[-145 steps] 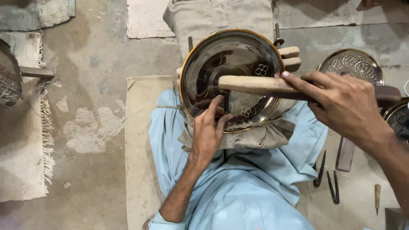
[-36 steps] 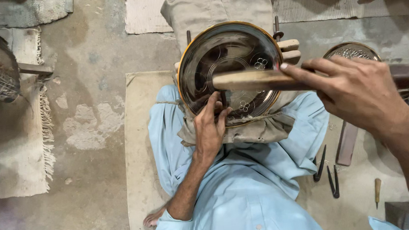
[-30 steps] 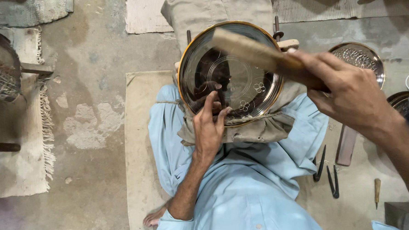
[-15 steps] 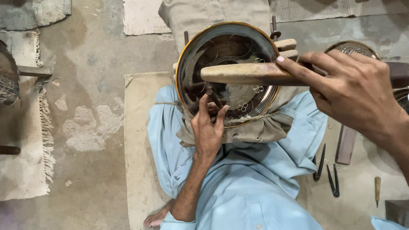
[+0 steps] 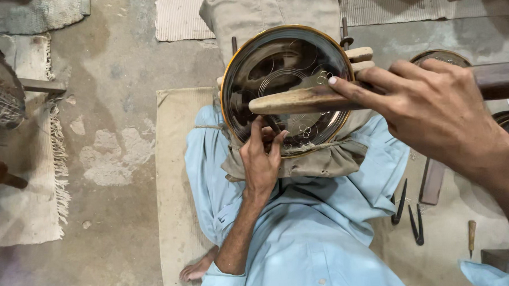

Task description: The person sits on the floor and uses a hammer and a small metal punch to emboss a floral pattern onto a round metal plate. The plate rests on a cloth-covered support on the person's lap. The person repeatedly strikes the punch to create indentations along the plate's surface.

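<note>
Plate (image 5: 286, 73) of shiny metal with a golden rim, tilted toward the camera, rests on a bundled tan cloth (image 5: 324, 163) on the lap of the person in pale blue, who sits on a mat (image 5: 172, 164) on the concrete floor. Faint circles and small flower marks show on its face. The left hand (image 5: 261, 154) lies on the lower part of the plate, its fingertips pinched around what looks like a thin dark tool (image 5: 274, 125) set against the metal. The right hand (image 5: 436, 112) is clenched around a long wooden stick (image 5: 298, 100), which lies level across the plate with its rounded end just above the left fingers.

By the look of it, this is a striking step: the stick is poised over the pinched tool, mid-stroke. A further blow would call for the tool tip staying on its line, the plate not shifting on the cloth, and the stick clearing the left fingers.

A second ago the stick slanted up toward the plate's upper left; now it is level and lower. The left hand and the plate sit where they did. Dark metal tools (image 5: 409, 210) lie on the floor to the right, near a second round dish (image 5: 434, 58)
</note>
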